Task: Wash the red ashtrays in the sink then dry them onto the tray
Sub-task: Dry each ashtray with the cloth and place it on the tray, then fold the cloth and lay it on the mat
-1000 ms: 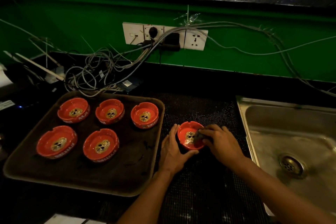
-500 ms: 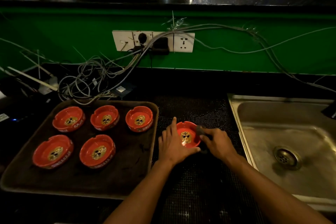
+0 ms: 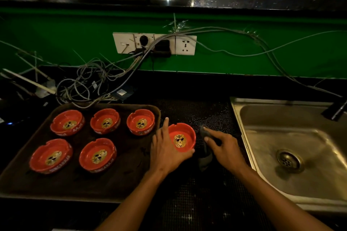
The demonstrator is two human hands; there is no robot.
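Note:
A red ashtray [image 3: 185, 136] with a gold lion print sits on the black dotted mat between the tray and the sink. My left hand [image 3: 166, 151] holds it from the left, thumb curled under its near rim. My right hand [image 3: 224, 150] grips a dark grey cloth [image 3: 205, 147] just right of the ashtray, outside the bowl. Several more red ashtrays [image 3: 97, 155] stand upright in two rows on the brown tray [image 3: 120, 184] at the left. The steel sink [image 3: 293, 146] lies to the right.
A tangle of grey cables [image 3: 88, 84] lies behind the tray, running up to a white socket strip [image 3: 154, 43] on the green wall. A dark tap spout [image 3: 336, 108] pokes in over the sink's far right edge. The drain [image 3: 288, 159] is open.
My right hand has pulled the cloth out of the ashtray bowl to its right side. My left hand has stayed on the ashtray. The camera has tilted up slightly.

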